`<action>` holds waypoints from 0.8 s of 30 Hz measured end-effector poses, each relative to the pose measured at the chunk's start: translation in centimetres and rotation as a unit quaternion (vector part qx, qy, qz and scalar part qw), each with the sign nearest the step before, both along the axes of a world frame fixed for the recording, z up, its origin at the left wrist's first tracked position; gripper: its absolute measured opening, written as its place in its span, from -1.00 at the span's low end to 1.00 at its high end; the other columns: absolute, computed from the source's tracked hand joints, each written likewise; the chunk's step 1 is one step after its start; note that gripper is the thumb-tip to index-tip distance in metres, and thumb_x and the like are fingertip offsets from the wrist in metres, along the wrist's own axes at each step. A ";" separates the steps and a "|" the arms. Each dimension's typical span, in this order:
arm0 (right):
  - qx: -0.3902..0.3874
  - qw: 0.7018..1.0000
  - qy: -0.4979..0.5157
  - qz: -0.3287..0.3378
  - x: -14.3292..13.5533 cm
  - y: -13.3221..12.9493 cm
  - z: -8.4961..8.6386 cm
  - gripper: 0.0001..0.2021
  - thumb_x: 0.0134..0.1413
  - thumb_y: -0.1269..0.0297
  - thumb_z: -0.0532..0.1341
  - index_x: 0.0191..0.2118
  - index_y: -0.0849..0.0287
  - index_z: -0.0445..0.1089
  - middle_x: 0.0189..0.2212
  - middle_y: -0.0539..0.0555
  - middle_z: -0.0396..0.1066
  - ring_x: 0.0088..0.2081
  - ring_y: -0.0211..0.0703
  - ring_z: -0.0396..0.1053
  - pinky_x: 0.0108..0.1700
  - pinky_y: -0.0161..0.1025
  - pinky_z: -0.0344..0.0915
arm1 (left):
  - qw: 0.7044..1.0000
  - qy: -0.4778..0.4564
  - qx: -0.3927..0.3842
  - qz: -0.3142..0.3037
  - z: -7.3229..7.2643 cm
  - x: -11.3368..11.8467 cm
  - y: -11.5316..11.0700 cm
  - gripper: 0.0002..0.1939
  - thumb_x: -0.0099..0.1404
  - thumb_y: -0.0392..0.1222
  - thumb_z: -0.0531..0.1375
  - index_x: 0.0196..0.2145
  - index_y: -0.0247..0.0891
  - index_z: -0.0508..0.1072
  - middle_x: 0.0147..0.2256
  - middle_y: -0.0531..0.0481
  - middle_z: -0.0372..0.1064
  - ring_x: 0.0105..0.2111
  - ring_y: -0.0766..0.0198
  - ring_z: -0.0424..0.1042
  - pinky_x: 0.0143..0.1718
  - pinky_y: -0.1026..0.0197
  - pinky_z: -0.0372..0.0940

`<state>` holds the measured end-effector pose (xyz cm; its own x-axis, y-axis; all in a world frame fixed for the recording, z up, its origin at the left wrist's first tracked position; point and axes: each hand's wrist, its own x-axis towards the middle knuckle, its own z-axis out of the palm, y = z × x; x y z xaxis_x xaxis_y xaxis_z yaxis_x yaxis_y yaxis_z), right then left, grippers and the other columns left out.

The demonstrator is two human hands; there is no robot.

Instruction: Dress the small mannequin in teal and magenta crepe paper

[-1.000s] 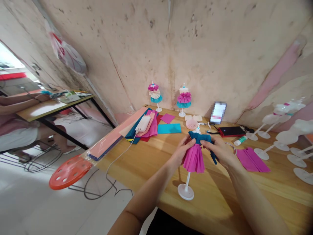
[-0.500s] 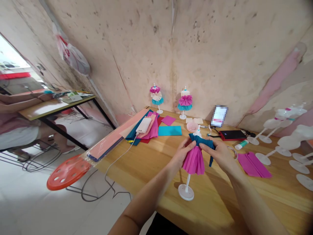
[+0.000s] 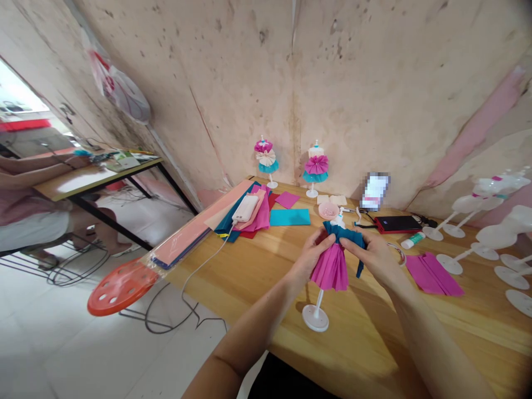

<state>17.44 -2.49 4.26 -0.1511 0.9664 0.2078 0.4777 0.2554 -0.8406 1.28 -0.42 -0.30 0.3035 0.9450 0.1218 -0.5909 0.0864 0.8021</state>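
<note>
In front of me a small white dress-form stand (image 3: 315,318) wears a pleated magenta paper skirt (image 3: 330,270). Dark blue crepe paper (image 3: 348,235) lies gathered around its upper body, and one end hangs down on the right. My left hand (image 3: 312,256) grips the blue paper at the left of the bodice, its thumb lying across the front. From the other side my right hand (image 3: 372,256) pinches the same paper between thumb and fingers. The fingers behind the form are hidden.
Two dressed forms (image 3: 316,169) stand by the wall. Coloured paper sheets (image 3: 290,217) and a white power bank (image 3: 246,209) lie left. Right are a pink bowl (image 3: 328,210), a glue stick (image 3: 413,240), magenta paper (image 3: 434,274) and several bare forms (image 3: 499,238). Another person sits far left.
The camera view has shifted slightly. Both hands keep nearly the same hold on the blue crepe paper, and the stand remains in place.
</note>
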 end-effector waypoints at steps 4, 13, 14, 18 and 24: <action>-0.001 1.000 -0.014 -0.005 -0.1 -0.1 0.1 -0.65 0.14 -0.04 0.18 -0.23 0.19 0.42 -0.41 0.01 0.38 -0.37 -0.15 0.29 -0.33 -0.21 0.22 | 1.000 0.005 -0.004 0.000 0.0 0.0 -0.1 -0.60 0.16 -0.07 0.32 -0.06 -0.24 0.48 -0.04 -0.10 0.45 -0.08 0.19 0.43 -0.01 0.19 0.23; 0.037 0.993 -0.084 -0.070 -1.1 -0.7 0.5 -0.70 0.13 0.00 0.16 -0.33 0.17 0.36 -0.53 -0.04 0.27 -0.47 -0.22 0.18 -0.41 -0.26 0.08 | 1.000 0.009 -0.007 0.011 -0.1 0.2 -0.1 -0.61 0.15 -0.08 0.33 -0.08 -0.25 0.48 -0.09 -0.07 0.46 -0.13 0.24 0.42 -0.02 0.20 0.23; 0.040 0.992 -0.094 -0.079 -1.3 -0.7 0.5 -0.70 0.12 0.01 0.16 -0.34 0.17 0.35 -0.55 -0.05 0.26 -0.48 -0.22 0.17 -0.42 -0.26 0.07 | 1.000 0.010 -0.007 0.011 -0.1 0.2 -0.1 -0.61 0.14 -0.07 0.33 -0.09 -0.25 0.48 -0.09 -0.07 0.45 -0.12 0.24 0.42 -0.02 0.20 0.22; 0.059 0.988 -0.105 -0.096 -1.7 -1.0 0.5 -0.73 0.10 0.02 0.17 -0.38 0.15 0.33 -0.58 -0.06 0.22 -0.51 -0.23 0.14 -0.42 -0.27 0.05 | 1.000 0.003 -0.014 0.000 0.2 0.1 -0.5 -0.61 0.12 -0.08 0.34 -0.11 -0.25 0.48 -0.09 -0.07 0.45 -0.09 0.21 0.42 0.02 0.18 0.21; 0.044 0.987 -0.097 -0.117 -2.1 -1.4 1.0 -0.70 0.08 -0.02 0.19 -0.41 0.12 0.26 -0.59 -0.07 0.22 -0.52 -0.22 0.16 -0.43 -0.26 0.05 | 1.000 -0.006 -0.017 -0.011 0.7 0.1 -0.9 -0.62 0.14 -0.07 0.33 -0.09 -0.24 0.47 -0.09 -0.06 0.45 -0.07 0.20 0.42 0.04 0.17 0.22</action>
